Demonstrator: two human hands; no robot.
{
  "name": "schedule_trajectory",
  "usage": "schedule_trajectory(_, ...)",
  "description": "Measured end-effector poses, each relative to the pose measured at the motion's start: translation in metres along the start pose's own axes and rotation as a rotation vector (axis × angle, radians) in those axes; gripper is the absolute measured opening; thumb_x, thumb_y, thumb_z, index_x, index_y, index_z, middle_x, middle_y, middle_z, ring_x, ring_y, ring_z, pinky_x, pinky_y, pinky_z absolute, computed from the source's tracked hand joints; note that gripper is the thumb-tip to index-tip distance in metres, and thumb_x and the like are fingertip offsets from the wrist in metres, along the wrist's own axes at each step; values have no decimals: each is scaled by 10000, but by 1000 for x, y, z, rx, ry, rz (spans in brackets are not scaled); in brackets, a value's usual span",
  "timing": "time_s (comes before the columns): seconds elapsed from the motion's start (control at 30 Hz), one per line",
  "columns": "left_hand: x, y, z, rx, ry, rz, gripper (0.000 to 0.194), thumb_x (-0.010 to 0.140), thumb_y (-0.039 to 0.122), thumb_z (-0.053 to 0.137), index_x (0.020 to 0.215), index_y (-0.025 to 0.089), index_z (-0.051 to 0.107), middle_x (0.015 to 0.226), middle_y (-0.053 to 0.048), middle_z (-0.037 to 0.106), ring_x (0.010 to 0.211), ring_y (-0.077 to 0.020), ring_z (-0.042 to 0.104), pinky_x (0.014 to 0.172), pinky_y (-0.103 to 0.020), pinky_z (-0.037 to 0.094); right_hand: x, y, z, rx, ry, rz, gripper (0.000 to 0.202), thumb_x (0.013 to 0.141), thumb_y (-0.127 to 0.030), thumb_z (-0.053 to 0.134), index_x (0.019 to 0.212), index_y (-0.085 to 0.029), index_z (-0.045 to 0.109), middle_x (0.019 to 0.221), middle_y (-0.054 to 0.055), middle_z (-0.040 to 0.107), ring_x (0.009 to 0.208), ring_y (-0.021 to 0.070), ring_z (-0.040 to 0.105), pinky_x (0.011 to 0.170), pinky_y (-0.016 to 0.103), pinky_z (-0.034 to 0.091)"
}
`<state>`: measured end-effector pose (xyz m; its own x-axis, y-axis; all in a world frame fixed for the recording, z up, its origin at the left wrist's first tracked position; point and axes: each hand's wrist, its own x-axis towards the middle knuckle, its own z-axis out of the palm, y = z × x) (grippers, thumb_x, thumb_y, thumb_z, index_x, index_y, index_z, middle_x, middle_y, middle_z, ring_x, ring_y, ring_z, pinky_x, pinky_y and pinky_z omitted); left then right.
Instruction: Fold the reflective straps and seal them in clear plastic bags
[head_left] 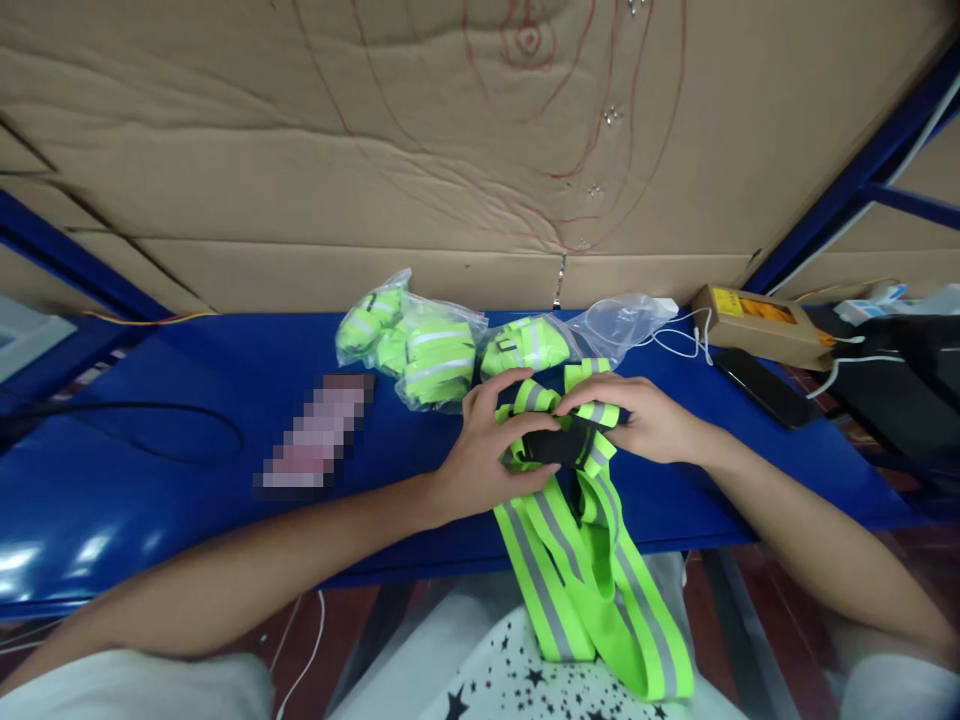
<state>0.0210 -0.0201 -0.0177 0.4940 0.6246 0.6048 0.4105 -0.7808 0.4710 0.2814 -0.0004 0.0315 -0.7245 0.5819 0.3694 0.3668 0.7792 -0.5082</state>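
A neon green reflective strap harness (559, 570) with grey stripes and a black piece in its middle hangs from my hands over the table's front edge, its long loops resting against my lap. My left hand (491, 445) grips the bunched straps and the black piece from the left, fingers curled round them. From the right, my right hand (649, 415) pinches folded green strap near the top of the bundle; some of its fingertips are hidden behind the straps. Just beyond my hands lie clear bags (439, 365) holding folded green straps.
On the blue table (187, 380) a blurred-out phone-like object (319, 435) lies to the left. At right are a black phone (769, 388), a cardboard box (761, 325), white cables and a clear plastic bag (619, 325). A cardboard wall (375, 200) stands behind.
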Motion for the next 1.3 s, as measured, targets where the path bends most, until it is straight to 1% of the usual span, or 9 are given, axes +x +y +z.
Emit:
schedule_trajectory(0.1,1,2,-2,14,45,-15,324,762,217,795,1066,235,687,1449,-124,378,1432,-352,400,1169,-512,376,-4,-13,-14,-58,-45,2,540,899,-63,555,1395,-277,552,1439,78,600,1361,238,556,1130,462,466)
schedule_trajectory(0.2,3,0,-3,17,72,-49,308,770,211,771,1057,225,661,1394,-123,397,1396,-332,420,1147,-497,397,-6,-29,-19,-79,92,22,420,935,-107,543,1312,-291,562,1476,80,541,1417,249,494,1166,490,428)
schedule_trajectory(0.27,3,-1,-3,20,83,-62,310,779,214,761,1065,229,643,1372,-117,406,1375,-321,430,1140,-491,400,-5,-36,-12,-125,148,-2,397,933,-178,604,1314,-274,542,1433,98,565,1389,265,511,1141,483,433)
schedule_trajectory(0.4,1,-1,-3,42,88,-26,333,768,211,764,1063,233,611,1352,-110,406,1345,-316,448,1120,-483,412,1,-31,20,-434,56,-26,699,915,-411,688,1504,-163,403,1479,185,542,1416,348,464,1156,552,320)
schedule_trajectory(0.63,4,4,-5,52,9,-63,335,802,218,722,1096,232,560,1324,-112,405,1324,-312,446,1099,-505,408,6,-17,41,-709,110,-13,518,835,-124,536,1351,-84,555,1193,150,683,1127,295,585,1050,494,329)
schedule_trajectory(0.77,6,8,-8,41,37,-69,369,753,176,718,1067,234,534,1292,-100,410,1285,-301,455,1075,-491,424,8,-20,43,-927,205,-69,510,870,-62,464,1366,-127,563,1136,115,707,1058,269,560,1041,489,303)
schedule_trajectory(0.93,9,1,-7,-15,-13,-13,376,798,187,710,1102,242,495,1226,-81,486,1171,-247,537,976,-393,491,9,-21,43,-1007,199,-51,516,896,-48,454,1402,-106,542,1116,108,708,1006,260,541,998,472,314)
schedule_trajectory(1.17,10,-11,-6,-34,-112,-79,402,916,351,712,1245,264,496,1193,-67,565,1086,-219,616,917,-353,527,3,-17,23,-1000,154,84,600,831,-61,524,1427,-116,554,1159,131,692,1031,291,568,936,449,362)
schedule_trajectory(1.3,13,-10,-18,32,-33,-96,354,924,298,689,1223,239,509,1157,-68,592,1046,-208,621,907,-349,526,-2,-5,-8,-807,329,218,648,792,-94,557,1440,-116,567,1193,154,689,1114,330,603,927,455,437)
